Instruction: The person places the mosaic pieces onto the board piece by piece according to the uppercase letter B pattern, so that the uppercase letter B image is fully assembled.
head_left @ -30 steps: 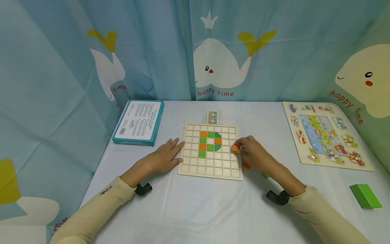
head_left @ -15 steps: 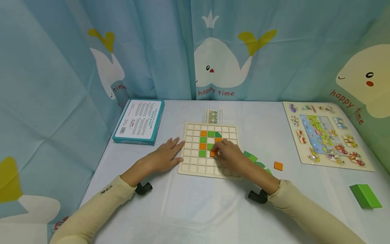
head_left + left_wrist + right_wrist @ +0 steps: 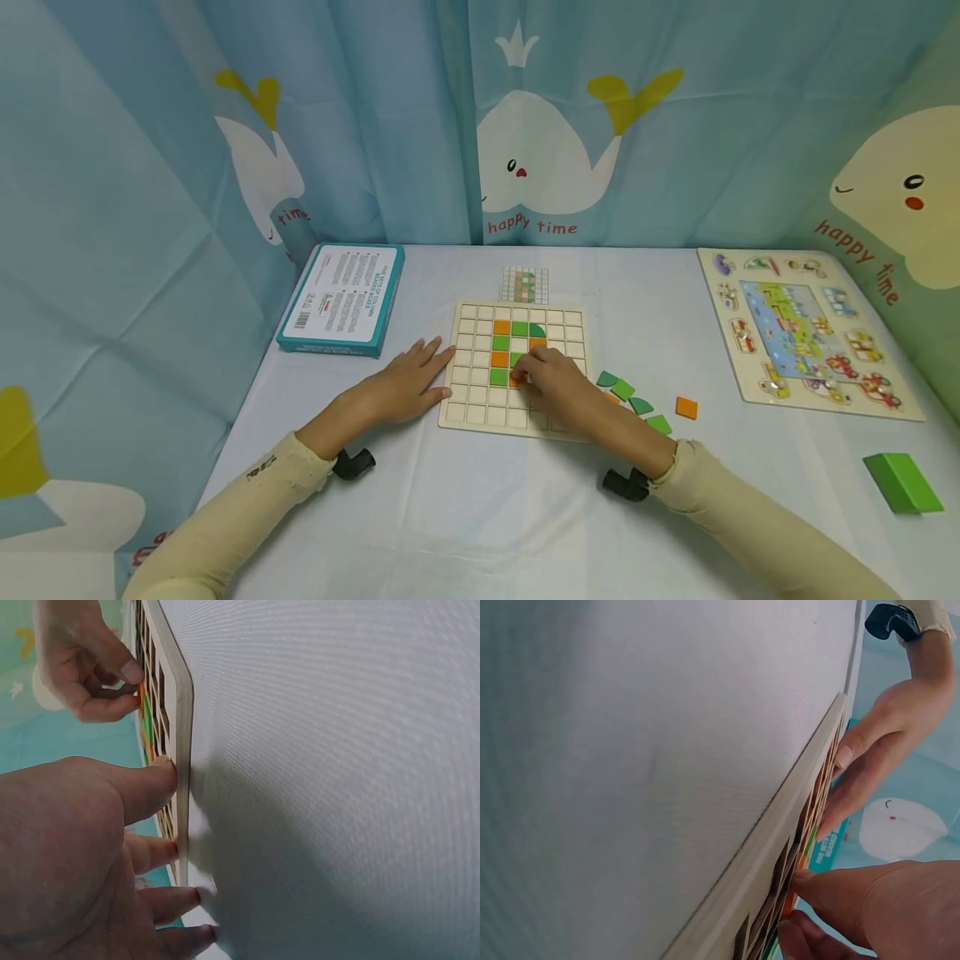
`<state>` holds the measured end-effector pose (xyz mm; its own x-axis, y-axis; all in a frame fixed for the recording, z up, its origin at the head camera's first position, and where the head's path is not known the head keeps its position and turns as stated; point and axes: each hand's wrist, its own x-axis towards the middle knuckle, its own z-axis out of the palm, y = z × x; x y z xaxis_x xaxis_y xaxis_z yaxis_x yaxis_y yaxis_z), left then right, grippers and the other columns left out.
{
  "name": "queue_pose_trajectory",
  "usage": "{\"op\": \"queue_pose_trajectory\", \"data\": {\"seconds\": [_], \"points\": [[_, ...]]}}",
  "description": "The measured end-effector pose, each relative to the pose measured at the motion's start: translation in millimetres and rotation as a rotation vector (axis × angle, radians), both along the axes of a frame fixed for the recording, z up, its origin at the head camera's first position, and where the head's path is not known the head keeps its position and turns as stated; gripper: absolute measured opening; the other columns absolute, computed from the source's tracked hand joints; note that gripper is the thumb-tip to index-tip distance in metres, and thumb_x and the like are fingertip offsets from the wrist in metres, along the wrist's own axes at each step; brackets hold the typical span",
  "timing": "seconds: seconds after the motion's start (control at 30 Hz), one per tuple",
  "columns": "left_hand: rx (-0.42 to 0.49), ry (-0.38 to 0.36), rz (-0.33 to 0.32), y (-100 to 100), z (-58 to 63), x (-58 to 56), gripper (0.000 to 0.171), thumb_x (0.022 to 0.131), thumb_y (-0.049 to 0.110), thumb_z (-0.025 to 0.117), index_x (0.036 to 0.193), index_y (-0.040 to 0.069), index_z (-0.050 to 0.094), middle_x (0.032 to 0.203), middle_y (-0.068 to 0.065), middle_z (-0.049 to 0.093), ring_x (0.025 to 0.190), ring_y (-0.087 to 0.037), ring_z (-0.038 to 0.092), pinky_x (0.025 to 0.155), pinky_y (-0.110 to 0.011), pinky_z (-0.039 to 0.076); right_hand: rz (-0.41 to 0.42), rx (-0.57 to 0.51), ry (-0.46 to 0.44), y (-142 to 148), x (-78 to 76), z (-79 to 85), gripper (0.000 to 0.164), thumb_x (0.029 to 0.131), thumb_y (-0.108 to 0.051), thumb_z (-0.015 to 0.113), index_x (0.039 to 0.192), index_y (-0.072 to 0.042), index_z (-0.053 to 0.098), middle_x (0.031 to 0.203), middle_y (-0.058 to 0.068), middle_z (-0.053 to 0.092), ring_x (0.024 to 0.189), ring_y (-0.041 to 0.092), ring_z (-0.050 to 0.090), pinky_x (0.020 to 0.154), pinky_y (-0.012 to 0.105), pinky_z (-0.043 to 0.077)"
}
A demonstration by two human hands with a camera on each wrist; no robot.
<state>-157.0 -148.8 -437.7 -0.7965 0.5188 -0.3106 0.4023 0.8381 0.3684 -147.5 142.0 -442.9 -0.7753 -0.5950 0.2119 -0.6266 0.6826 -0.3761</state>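
Observation:
A wooden grid board (image 3: 480, 417) lies mid-table with orange and green tiles set in its cells. My right hand (image 3: 558, 385) is over the board, pinching an orange tile (image 3: 790, 901) between thumb and fingers. This tile is low in the cell just right of the lowest green tile (image 3: 498, 377); the fingers partly cover it. On the board's left edge, my left hand (image 3: 408, 383) rests with fingers spread, its thumb (image 3: 161, 784) touching the rim. Beyond the board's far edge is a small printed pattern card (image 3: 525, 285).
Loose green tiles (image 3: 641, 406) and an orange square tile (image 3: 686, 407) lie right of the board. A teal box (image 3: 341, 300) stands at the back left. A picture puzzle board (image 3: 810, 333) lies at the right, with a green block (image 3: 902, 483) nearer the front.
My right hand has carried the orange tile from the board's right edge leftward, then down to the cell beside the lowest green tile. The left hand has stayed put.

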Motion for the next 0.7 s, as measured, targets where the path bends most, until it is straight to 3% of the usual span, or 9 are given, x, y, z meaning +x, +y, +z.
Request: {"op": "queue_pose_trajectory", "data": {"seconds": [0.13,0.33,0.53,0.7], "points": [[0.001,0.001,0.000,0.6,1.1,0.5,0.074,0.111,0.046,0.051,0.171,0.015,0.020,0.177,-0.017,0.012,0.163,-0.042,0.008,0.128,-0.062,0.018,-0.002,-0.004,-0.001,1.5,0.5,0.9,0.013,0.091,-0.001,0.082,0.103,-0.001,0.076,0.101,0.010,0.066,0.088,0.023,0.062,0.077,0.036,0.057],[0.008,-0.001,0.000,1.2,1.4,1.9,0.073,0.111,0.044,0.051,0.170,0.015,0.020,0.177,-0.017,0.012,0.163,-0.042,0.008,0.128,-0.062,0.018,-0.095,0.032,-0.151,19.7,1.8,11.2,0.017,0.095,-0.010,0.080,0.111,-0.007,0.075,0.111,0.007,0.064,0.099,0.024,0.060,0.083,0.041,0.049],[0.003,0.003,0.005,1.2,2.1,2.4,0.074,0.111,0.045,0.052,0.170,0.015,0.021,0.177,-0.017,0.013,0.163,-0.042,0.009,0.128,-0.062,0.018,-0.186,0.127,-0.307,57.7,-1.6,34.1,0.033,0.097,-0.013,0.077,0.126,-0.004,0.063,0.125,0.018,0.059,0.113,0.036,0.058,0.096,0.058,0.047],[0.004,0.003,0.009,1.1,2.7,3.3,0.074,0.111,0.044,0.052,0.170,0.014,0.021,0.177,-0.017,0.013,0.163,-0.043,0.009,0.128,-0.062,0.018,-0.223,0.239,-0.408,84.0,-7.5,42.6,0.038,0.097,-0.012,0.077,0.128,-0.002,0.059,0.125,0.022,0.056,0.111,0.035,0.057,0.093,0.054,0.052]]}}
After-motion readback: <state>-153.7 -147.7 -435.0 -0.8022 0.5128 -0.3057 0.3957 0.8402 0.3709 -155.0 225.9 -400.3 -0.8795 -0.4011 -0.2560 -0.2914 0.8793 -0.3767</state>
